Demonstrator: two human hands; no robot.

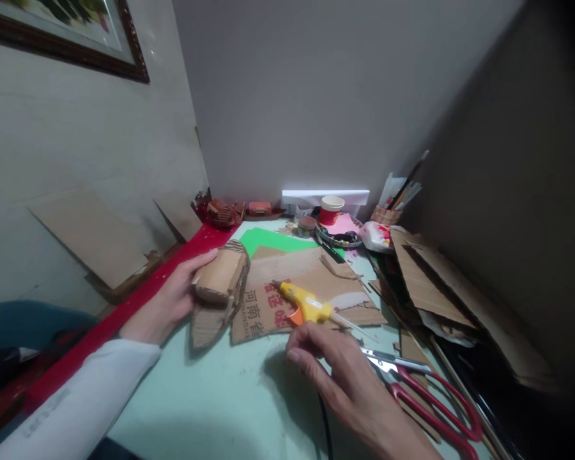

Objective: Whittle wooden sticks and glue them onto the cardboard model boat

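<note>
My left hand (pixel 179 291) holds a cardboard boat-like model (pixel 223 275) with a rounded box part on top, above the left of the pale green table (pixel 220 396). My right hand (pixel 335 364) hovers over the table with its fingers curled; nothing shows between thumb and forefinger. Just beyond it, a yellow glue gun (pixel 306 303) with an orange trigger lies on a printed cardboard sheet (pixel 263 316). Red-handled scissors (pixel 416 390) lie right of my right hand.
Green paper (pixel 273 240) lies under the cardboard. Along the back stand brown models (pixel 222 212), a red paper cup (pixel 331 211) and a holder of brushes (pixel 386 214). Cardboard scraps (pixel 431 281) are piled on the right. A black cord (pixel 324 421) runs near my right hand.
</note>
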